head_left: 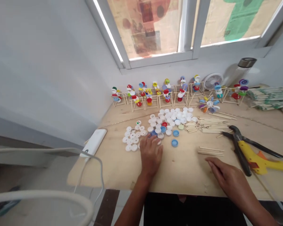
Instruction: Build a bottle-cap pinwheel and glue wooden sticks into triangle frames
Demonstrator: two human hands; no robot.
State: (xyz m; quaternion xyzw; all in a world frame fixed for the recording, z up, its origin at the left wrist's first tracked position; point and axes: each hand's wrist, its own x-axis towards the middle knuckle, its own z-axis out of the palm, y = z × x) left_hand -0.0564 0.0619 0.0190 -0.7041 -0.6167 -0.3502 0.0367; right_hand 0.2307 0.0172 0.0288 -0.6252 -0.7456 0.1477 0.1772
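the left hand is held palm down, with its fingertips set among the white plastic bottle caps; whether a cap is grasped beneath them cannot be told. the right hand is laid open on the plywood board, with nothing gripped, and a few loose wooden sticks are lying just ahead of its fingers.

the caps are spread over the board in two loose clusters, a smaller one to the left and a larger one ahead of the left hand, and blue caps are scattered along the lower edge of the larger cluster. a heap of short wooden sticks is placed just beside it. to the right, black-handled pliers are lying against a yellow hot glue gun.

along the back of the board, a row of small stick frames bearing stacked coloured caps is lined up beneath a window. a small white fan and a steel-capped flask are stood behind the row, and bundled sticks are piled at the far right. a white power bank is placed at the left edge.
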